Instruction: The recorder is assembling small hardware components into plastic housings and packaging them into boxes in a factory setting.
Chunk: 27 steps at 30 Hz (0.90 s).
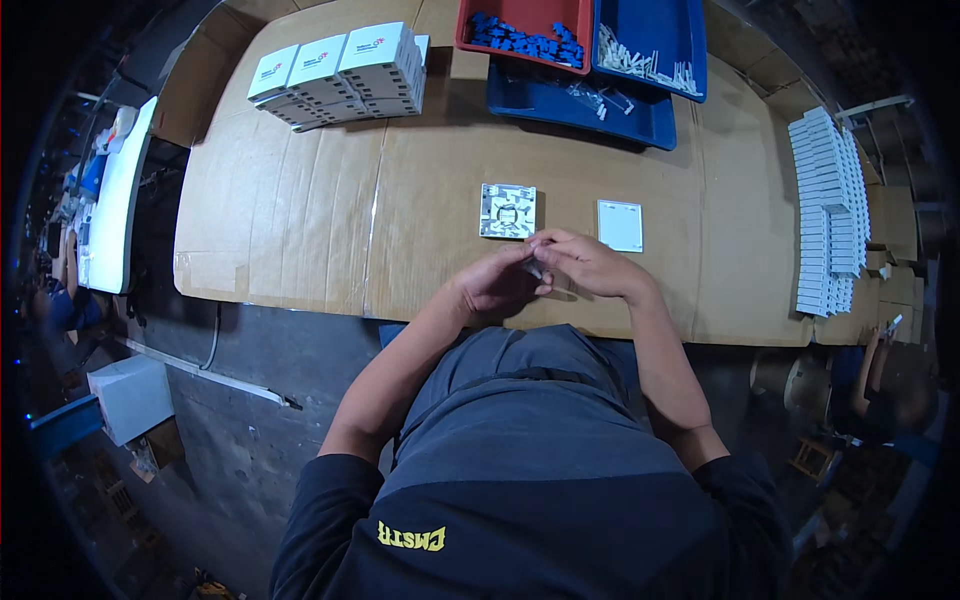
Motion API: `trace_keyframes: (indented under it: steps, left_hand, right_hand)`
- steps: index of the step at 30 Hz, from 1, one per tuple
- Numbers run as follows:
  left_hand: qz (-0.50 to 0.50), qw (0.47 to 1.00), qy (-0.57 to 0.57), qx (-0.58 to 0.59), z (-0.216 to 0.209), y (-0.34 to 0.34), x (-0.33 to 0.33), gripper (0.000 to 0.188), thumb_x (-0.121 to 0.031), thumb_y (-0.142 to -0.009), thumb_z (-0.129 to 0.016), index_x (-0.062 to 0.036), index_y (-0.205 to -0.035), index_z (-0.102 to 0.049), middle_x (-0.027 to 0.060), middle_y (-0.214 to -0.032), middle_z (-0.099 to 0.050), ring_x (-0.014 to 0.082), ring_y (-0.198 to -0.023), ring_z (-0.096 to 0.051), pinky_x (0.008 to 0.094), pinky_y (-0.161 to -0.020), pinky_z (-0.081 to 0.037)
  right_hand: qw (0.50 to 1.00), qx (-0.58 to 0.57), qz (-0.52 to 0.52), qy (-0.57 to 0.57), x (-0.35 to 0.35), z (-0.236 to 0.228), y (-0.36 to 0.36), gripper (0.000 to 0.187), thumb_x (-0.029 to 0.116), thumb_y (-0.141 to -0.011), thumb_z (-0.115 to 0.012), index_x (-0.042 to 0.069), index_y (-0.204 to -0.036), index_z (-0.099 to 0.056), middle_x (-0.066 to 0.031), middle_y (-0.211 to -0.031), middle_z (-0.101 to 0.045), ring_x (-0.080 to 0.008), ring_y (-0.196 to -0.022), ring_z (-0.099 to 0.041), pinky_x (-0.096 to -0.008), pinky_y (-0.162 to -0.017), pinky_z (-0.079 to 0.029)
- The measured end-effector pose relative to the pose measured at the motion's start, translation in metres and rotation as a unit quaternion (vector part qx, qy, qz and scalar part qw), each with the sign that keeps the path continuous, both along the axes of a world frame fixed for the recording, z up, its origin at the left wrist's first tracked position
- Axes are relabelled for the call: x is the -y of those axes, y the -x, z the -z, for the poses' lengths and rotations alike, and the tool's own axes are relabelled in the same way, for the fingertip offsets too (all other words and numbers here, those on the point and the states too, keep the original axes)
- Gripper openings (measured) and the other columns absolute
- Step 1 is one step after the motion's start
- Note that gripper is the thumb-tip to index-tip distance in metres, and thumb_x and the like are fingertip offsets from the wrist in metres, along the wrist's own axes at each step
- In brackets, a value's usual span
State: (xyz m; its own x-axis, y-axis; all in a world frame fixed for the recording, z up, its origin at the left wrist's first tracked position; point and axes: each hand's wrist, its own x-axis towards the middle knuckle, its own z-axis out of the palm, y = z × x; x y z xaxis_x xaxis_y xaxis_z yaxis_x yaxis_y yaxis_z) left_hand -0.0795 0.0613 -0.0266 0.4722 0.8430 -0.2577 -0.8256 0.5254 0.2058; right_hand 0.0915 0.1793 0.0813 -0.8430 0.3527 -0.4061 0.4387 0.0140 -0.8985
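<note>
My left hand (497, 282) and my right hand (590, 263) meet near the front edge of the cardboard-covered table. The fingers of both are closed together around something small and whitish, mostly hidden by them; its kind does not show. Just beyond the fingertips lies a square, patterned grey-and-white piece (509, 211) with a dark ring in its middle. To the right of it, flat on the cardboard, is a thin white square panel (620, 226), near my right hand but apart from it.
White printed boxes (345, 75) are stacked at the back left. A red tray (466, 30) holds blue parts; blue trays (655, 128) hold white sticks and a clear bag. White pieces (828, 215) stand stacked at the right edge. Other people's arms (872, 365) show at the sides.
</note>
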Motion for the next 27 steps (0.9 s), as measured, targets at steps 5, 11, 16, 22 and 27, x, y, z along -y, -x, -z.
trace_keyframes:
  steps: [5,11,16,22,27]
  left_hand:
    - [-0.022,0.996,-0.033,-0.078,-0.041,0.001,-0.004,0.038,-0.043,-0.111,-0.048,-0.0087,-0.121,-0.062,0.0083,-0.101,-0.069,0.0212,-0.098,-0.069,0.0376,-0.093,-0.054]
    - [-0.027,0.979,-0.105,-0.175,-0.087,0.006,-0.007,0.043,-0.037,-0.113,-0.043,-0.0007,-0.126,-0.062,0.0112,-0.109,-0.072,0.0216,-0.098,-0.07,0.0374,-0.093,-0.054]
    - [-0.035,0.962,-0.123,-0.239,-0.095,0.004,-0.001,0.047,-0.035,-0.113,-0.044,0.0033,-0.136,-0.059,0.0137,-0.118,-0.072,0.0211,-0.099,-0.07,0.0363,-0.095,-0.054]
    - [-0.063,0.955,-0.089,-0.274,-0.077,-0.001,0.012,0.046,-0.032,-0.111,-0.05,0.0053,-0.137,-0.06,0.0141,-0.119,-0.071,0.02,-0.101,-0.067,0.0356,-0.091,-0.054]
    - [-0.06,0.95,-0.077,-0.297,-0.071,0.0,0.022,0.047,-0.033,-0.111,-0.05,0.0063,-0.136,-0.06,0.0136,-0.118,-0.071,0.0192,-0.102,-0.066,0.0354,-0.091,-0.054]
  right_hand:
    - [0.996,-0.04,0.027,0.076,-0.002,-0.017,-0.009,0.023,0.009,-0.103,-0.063,-0.01,-0.115,-0.069,-0.011,-0.127,-0.064,-0.0164,-0.102,-0.068,-0.0305,-0.088,-0.055]
    - [0.989,-0.101,0.045,-0.1,-0.013,-0.052,-0.017,0.015,0.008,-0.099,-0.069,-0.003,-0.109,-0.073,-0.0118,-0.13,-0.067,-0.0203,-0.114,-0.065,-0.0331,-0.097,-0.052]
    - [0.989,-0.098,0.052,-0.1,-0.033,-0.057,-0.02,0.014,0.012,-0.1,-0.069,-0.001,-0.106,-0.073,-0.0106,-0.116,-0.073,-0.0159,-0.11,-0.066,-0.0303,-0.095,-0.051]
    - [0.893,-0.042,0.271,-0.358,-0.188,-0.007,-0.044,0.017,0.014,-0.1,-0.068,0.001,-0.11,-0.074,-0.0088,-0.101,-0.077,-0.0161,-0.094,-0.071,-0.0302,-0.083,-0.055]
    - [0.775,0.034,0.35,-0.524,-0.282,-0.009,-0.036,0.015,0.018,-0.097,-0.068,0.01,-0.106,-0.076,-0.0135,-0.097,-0.076,-0.0302,-0.097,-0.073,-0.0407,-0.08,-0.057]
